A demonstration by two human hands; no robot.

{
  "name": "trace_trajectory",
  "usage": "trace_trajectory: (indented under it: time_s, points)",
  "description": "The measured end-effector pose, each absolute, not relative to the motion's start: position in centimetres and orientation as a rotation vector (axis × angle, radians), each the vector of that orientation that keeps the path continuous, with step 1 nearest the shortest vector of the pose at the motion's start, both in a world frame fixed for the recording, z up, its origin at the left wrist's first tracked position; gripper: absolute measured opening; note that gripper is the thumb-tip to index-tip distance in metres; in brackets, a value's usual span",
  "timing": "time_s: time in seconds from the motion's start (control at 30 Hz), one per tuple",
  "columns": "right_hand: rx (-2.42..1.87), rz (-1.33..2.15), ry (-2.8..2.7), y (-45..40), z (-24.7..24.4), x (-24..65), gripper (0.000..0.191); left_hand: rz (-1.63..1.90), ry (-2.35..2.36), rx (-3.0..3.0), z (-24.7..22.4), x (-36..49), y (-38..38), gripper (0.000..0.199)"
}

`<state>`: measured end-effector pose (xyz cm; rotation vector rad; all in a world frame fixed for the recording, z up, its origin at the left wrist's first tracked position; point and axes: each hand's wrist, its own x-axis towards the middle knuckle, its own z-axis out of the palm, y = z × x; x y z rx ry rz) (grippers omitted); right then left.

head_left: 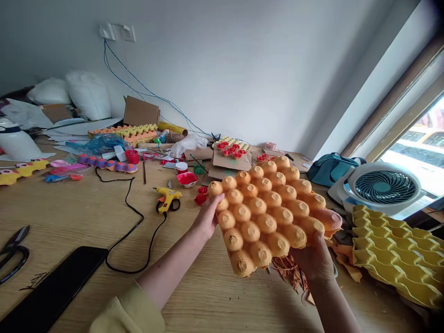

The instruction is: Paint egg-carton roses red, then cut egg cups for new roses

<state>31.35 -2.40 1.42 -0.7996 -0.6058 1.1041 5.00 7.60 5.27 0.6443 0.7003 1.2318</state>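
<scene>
An orange egg carton tray [267, 224] is held up tilted above the table, its bumpy side toward me. My left hand [208, 216] grips its left edge, thumb on the face and the other fingers hidden behind. At the lower right edge my right hand [315, 259] holds it with the thumb on top, its fingers mostly out of sight underneath. Below the tray, partly covered, lie dried reddish-brown leaves or scraps [289, 274]. Beyond my left hand are red paper-like roses [200, 199] on the table.
A yellow glue gun [167, 200] with a black cord lies left of my arm. Scissors [14, 252] and a black flat object [57, 291] are at the left. A yellow egg tray [395, 254] and a white fan [383, 187] stand right. A bowl of red paint [187, 179] sits further back.
</scene>
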Motion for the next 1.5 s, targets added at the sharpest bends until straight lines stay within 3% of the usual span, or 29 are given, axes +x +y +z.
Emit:
trace_trajectory:
  time_s: [0.4, 0.77, 0.9, 1.17, 1.5]
  points:
    - [-0.785, 1.089, -0.563, -2.6, 0.5, 30.4, 0.05, 1.26, 0.585, 0.756, 5.8, 5.1, 7.1, 0.042]
    - [-0.694, 0.866, -0.502, -2.5, 2.4, 30.9, 0.039, 0.801, 0.484, 0.808, 4.2, 6.9, 5.3, 0.056]
    - [-0.702, 0.851, -0.495, -2.5, 2.2, 30.8, 0.042, 0.794, 0.531, 0.902, 4.3, 7.1, 4.4, 0.054]
    - [-0.714, 0.869, -0.521, -3.0, 2.2, 29.6, 0.046, 0.805, 0.678, 0.968, 4.7, 7.8, 3.0, 0.074]
    - [-0.708, 0.873, -0.484, -2.9, 2.7, 29.1, 0.045, 0.98, 0.648, 0.987, 4.0, 8.8, 2.5, 0.062]
